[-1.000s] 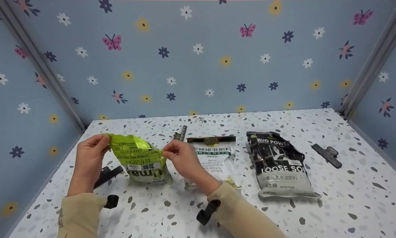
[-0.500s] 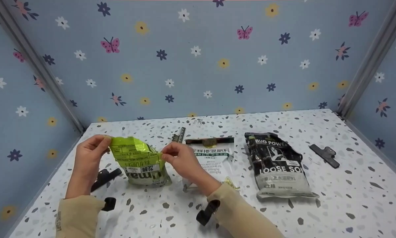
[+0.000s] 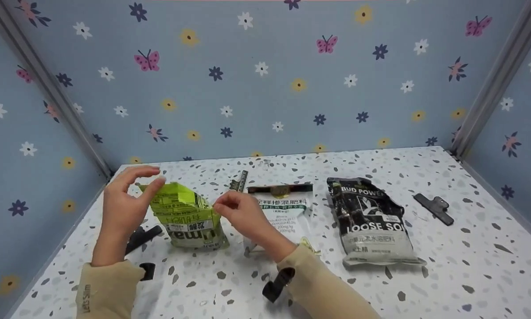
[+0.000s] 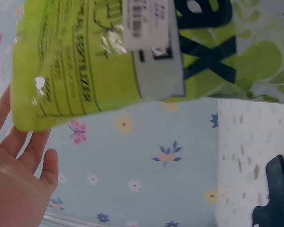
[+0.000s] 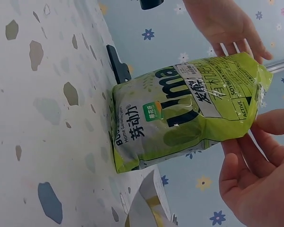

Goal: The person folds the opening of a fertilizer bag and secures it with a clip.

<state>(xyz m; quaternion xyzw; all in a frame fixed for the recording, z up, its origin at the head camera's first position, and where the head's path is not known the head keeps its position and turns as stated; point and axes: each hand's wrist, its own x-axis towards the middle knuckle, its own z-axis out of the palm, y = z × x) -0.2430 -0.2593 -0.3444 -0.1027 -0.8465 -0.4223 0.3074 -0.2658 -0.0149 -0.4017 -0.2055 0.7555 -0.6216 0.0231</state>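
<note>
A bright green fertilizer bag (image 3: 190,217) stands upright on the speckled table, its top edge loose and crumpled. At its upper right corner my right hand (image 3: 245,217) pinches the edge between thumb and fingers, as the right wrist view also shows of this hand (image 5: 260,165). My left hand (image 3: 128,204) is at the upper left corner with thumb and forefinger spread apart. In the left wrist view its fingers (image 4: 35,146) lie behind the bag's edge; whether they touch the bag I cannot tell. A black clip (image 3: 143,238) lies beside the bag, partly behind my left wrist.
To the right lies a white fertilizer bag (image 3: 287,217) with a black top strip, partly behind my right arm. A black and grey soil bag (image 3: 374,226) lies farther right, with another black clip (image 3: 435,208) beyond. A dark patterned clip (image 3: 240,181) lies behind. Patterned walls enclose the table (image 3: 478,266).
My left hand has let go of the bag's upper left corner, its thumb and forefinger now spread. My right hand keeps its pinch on the other corner.
</note>
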